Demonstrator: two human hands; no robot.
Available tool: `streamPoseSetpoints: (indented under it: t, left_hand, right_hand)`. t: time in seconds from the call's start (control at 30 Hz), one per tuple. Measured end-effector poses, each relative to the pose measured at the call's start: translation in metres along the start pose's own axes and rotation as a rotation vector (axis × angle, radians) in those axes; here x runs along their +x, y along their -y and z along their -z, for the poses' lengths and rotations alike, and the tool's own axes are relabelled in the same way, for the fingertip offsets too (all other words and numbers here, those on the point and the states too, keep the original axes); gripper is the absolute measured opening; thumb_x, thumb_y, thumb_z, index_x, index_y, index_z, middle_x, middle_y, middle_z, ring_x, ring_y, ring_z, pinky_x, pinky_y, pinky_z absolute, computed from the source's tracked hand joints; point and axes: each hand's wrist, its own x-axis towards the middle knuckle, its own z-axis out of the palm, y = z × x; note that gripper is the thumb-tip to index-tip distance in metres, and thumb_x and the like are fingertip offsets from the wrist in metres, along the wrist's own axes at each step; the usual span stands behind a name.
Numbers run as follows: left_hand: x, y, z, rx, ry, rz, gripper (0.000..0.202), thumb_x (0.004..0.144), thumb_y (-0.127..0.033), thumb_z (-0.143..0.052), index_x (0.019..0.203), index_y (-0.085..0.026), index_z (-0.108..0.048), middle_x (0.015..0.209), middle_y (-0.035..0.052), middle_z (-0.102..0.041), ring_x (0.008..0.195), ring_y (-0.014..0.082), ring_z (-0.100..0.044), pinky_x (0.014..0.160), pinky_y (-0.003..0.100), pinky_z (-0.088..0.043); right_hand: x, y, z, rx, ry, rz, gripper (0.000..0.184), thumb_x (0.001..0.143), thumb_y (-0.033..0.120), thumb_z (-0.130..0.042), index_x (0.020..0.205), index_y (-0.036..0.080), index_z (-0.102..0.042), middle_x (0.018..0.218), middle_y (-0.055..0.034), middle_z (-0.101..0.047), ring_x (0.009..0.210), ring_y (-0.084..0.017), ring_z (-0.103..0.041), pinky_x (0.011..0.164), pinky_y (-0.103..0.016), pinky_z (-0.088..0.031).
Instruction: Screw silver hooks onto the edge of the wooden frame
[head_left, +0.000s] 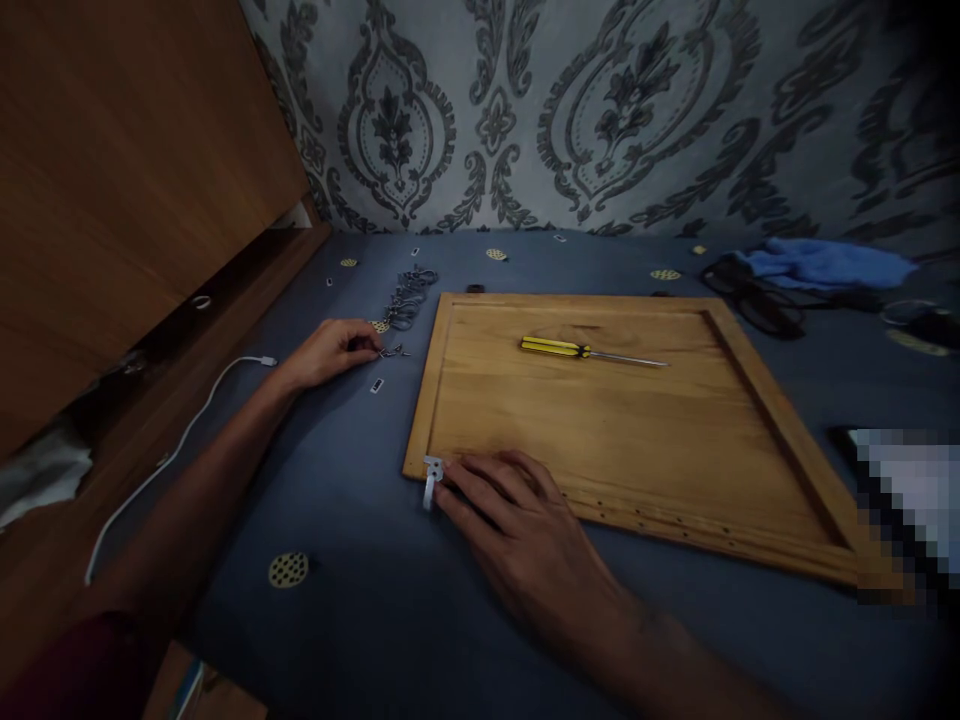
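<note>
Left hand (334, 352) pinches what look like small screws (395, 351) on the blue surface (360, 580), though the light is dim. Right hand (517, 510) lies open, fingertips touching a metal bracket (432, 480) at the near-left corner of the wooden panel (637, 440), where a yellow screwdriver (577, 349) lies.

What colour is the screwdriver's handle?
Yellow with black stripes, seen in the head view: screwdriver lying on the wooden board.

A home room, probably a bedroom, is being shown. Damask wallpaper (600, 110) is being seen at 12 o'clock, a blue patterned sheet (375, 620) is being used as the surface at 6, wooden furniture (112, 150) at 10, a white charging cable (172, 450) at 8.
</note>
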Motion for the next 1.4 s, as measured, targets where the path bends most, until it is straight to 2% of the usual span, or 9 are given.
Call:
streamPoseSetpoints:
  t: [0.27, 0.47, 0.6, 0.73, 0.9, 1.0, 1.07, 1.2, 1.4]
  left_hand:
    - [-0.001, 0.002, 0.002, -0.009, 0.018, 0.045, 0.022, 0.084, -0.037, -0.065, 0.085, -0.016, -0.069, 0.075, 0.0000, -0.064, 0.072, 0.0153, -0.056, 0.068, 0.025, -0.040]
    - [-0.002, -0.004, 0.006, -0.055, 0.027, 0.073, 0.035, 0.085, -0.050, -0.061, 0.084, -0.015, -0.065, 0.076, 0.0003, -0.061, 0.070, 0.0142, -0.051, 0.066, 0.025, -0.038]
    - [-0.002, -0.021, 0.008, -0.129, 0.043, 0.084, 0.037, 0.082, -0.052, -0.065, 0.084, -0.015, -0.064, 0.076, 0.0001, -0.060, 0.068, 0.0128, -0.050, 0.063, 0.023, -0.038]
    - [-0.003, -0.053, 0.005, -0.214, 0.114, 0.031, 0.028, 0.084, -0.041, -0.070, 0.082, -0.015, -0.063, 0.071, -0.0016, -0.057, 0.062, 0.0101, -0.047, 0.060, 0.023, -0.037]
    - [-0.010, -0.095, -0.012, -0.218, 0.262, -0.115, 0.018, 0.091, -0.033, -0.065, 0.087, -0.015, -0.065, 0.079, 0.0000, -0.064, 0.073, 0.0122, -0.056, 0.066, 0.023, -0.043]
    - [-0.019, -0.109, -0.025, -0.251, 0.359, -0.123, 0.017, 0.093, -0.031, -0.061, 0.089, -0.015, -0.064, 0.079, -0.0001, -0.065, 0.072, 0.0121, -0.057, 0.065, 0.023, -0.044]
    - [-0.026, -0.115, -0.030, -0.278, 0.393, -0.101, 0.017, 0.094, -0.030, -0.060, 0.089, -0.015, -0.064, 0.079, -0.0002, -0.065, 0.073, 0.0121, -0.058, 0.066, 0.023, -0.045]
    - [-0.036, -0.118, -0.030, -0.299, 0.379, -0.073, 0.014, 0.096, -0.028, -0.059, 0.091, -0.016, -0.063, 0.085, 0.0006, -0.066, 0.080, 0.0135, -0.061, 0.073, 0.024, -0.047]
    - [-0.042, -0.113, -0.025, -0.194, 0.314, -0.174, 0.016, 0.099, -0.033, -0.062, 0.091, -0.019, -0.064, 0.094, 0.0037, -0.061, 0.093, 0.0178, -0.058, 0.083, 0.030, -0.046]
  right_hand:
    - [-0.001, 0.000, 0.000, 0.008, 0.003, -0.005, 0.033, 0.106, 0.015, -0.044, 0.125, 0.017, -0.071, 0.127, -0.0081, -0.076, 0.118, -0.024, -0.062, 0.104, -0.046, -0.046]
    - [0.000, 0.000, 0.000, 0.013, -0.008, -0.003, 0.031, 0.105, 0.013, -0.046, 0.123, 0.015, -0.071, 0.125, -0.0073, -0.076, 0.117, -0.024, -0.062, 0.104, -0.045, -0.045]
    - [0.002, 0.000, 0.002, 0.007, -0.009, 0.006, 0.030, 0.105, 0.013, -0.047, 0.120, 0.015, -0.072, 0.123, -0.0077, -0.077, 0.116, -0.024, -0.063, 0.104, -0.044, -0.045]
    - [0.002, 0.000, 0.003, 0.018, 0.031, -0.006, 0.026, 0.101, 0.014, -0.057, 0.121, 0.015, -0.072, 0.124, -0.0098, -0.076, 0.118, -0.025, -0.062, 0.105, -0.046, -0.045]
    - [0.002, 0.001, 0.003, 0.016, 0.027, -0.001, 0.029, 0.103, 0.013, -0.050, 0.122, 0.014, -0.072, 0.124, -0.0102, -0.076, 0.117, -0.025, -0.062, 0.104, -0.046, -0.046]
    - [0.003, 0.001, 0.003, 0.008, 0.005, -0.007, 0.032, 0.106, 0.012, -0.044, 0.120, 0.015, -0.073, 0.124, -0.0094, -0.076, 0.116, -0.024, -0.062, 0.104, -0.046, -0.046]
    - [0.003, 0.001, 0.003, 0.017, 0.003, -0.008, 0.032, 0.106, 0.013, -0.043, 0.120, 0.014, -0.073, 0.124, -0.0099, -0.076, 0.115, -0.025, -0.062, 0.103, -0.047, -0.046]
    - [0.003, 0.001, 0.004, 0.032, -0.002, -0.007, 0.034, 0.106, 0.013, -0.041, 0.118, 0.012, -0.073, 0.121, -0.0108, -0.076, 0.114, -0.026, -0.062, 0.101, -0.048, -0.047]
    - [0.003, 0.001, 0.004, 0.011, 0.001, -0.009, 0.036, 0.107, 0.013, -0.039, 0.116, 0.015, -0.074, 0.121, -0.0095, -0.077, 0.114, -0.024, -0.063, 0.101, -0.046, -0.047]
